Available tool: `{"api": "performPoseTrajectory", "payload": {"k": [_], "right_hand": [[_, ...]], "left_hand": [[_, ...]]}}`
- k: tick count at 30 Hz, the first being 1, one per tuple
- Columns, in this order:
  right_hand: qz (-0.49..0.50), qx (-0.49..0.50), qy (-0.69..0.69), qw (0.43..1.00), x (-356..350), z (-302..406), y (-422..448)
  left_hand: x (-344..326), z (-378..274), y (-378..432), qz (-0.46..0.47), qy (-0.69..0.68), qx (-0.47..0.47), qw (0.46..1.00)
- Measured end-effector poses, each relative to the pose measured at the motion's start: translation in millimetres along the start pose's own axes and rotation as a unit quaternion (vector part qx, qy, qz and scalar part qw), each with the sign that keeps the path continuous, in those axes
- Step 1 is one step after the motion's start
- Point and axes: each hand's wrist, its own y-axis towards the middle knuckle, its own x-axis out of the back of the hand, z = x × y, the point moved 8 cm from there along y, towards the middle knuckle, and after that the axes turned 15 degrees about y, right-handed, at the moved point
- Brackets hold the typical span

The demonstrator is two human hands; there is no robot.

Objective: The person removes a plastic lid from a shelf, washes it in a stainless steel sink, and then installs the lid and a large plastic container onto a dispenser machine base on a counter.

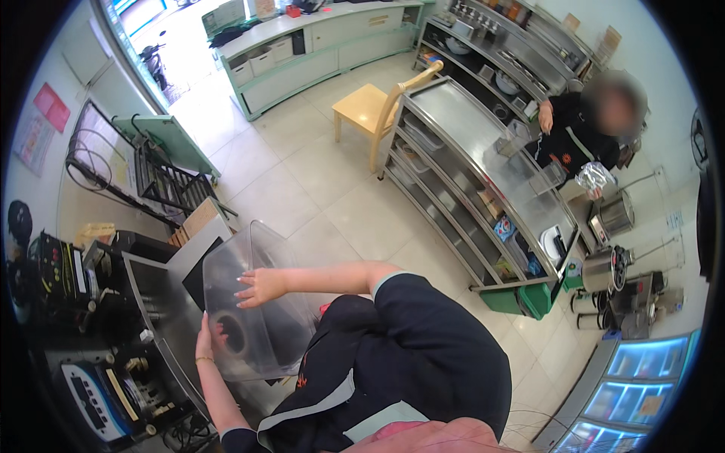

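Observation:
A large clear plastic box [266, 255] with a round hole in one wall is tilted in front of my body, above a steel counter [164, 294]. At the wall by the hole, my left hand [209, 340] grips the box, and its fingertips show through the opening or the plastic. My right hand [261, 289] lies on the upper side of the box with its fingers spread. The box's lower end, close to my dark shirt, is partly hidden by my body.
Machines with control panels [93, 402] stand at the left. Behind the box are a folding rack [175, 187] and a green board [170, 141]. A wooden chair [362, 110] stands by a steel shelf table [453, 107]; another person [583, 141] works beyond it. A green bin [510, 303] sits below.

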Motion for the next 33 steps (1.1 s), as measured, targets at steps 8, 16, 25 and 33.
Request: {"api": "performPoseTrajectory", "payload": {"k": [8,16,25,33], "right_hand": [[-0.068,0.083,-0.04,0.993,87,3,70],[-0.051,-0.074,-0.026,0.996,176,-84,113],[0.059,-0.226,-0.018,0.972,233,-105,193],[0.041,-0.425,0.105,0.898,311,-125,234]], "left_hand": [[47,-68,-51,-0.029,0.041,-0.192,0.98],[34,9,-119,-0.18,-0.193,-0.23,0.937],[-158,-22,-158,0.023,-0.116,-0.351,0.929],[-112,-158,-176,-0.138,-0.112,-0.548,0.818]]}}
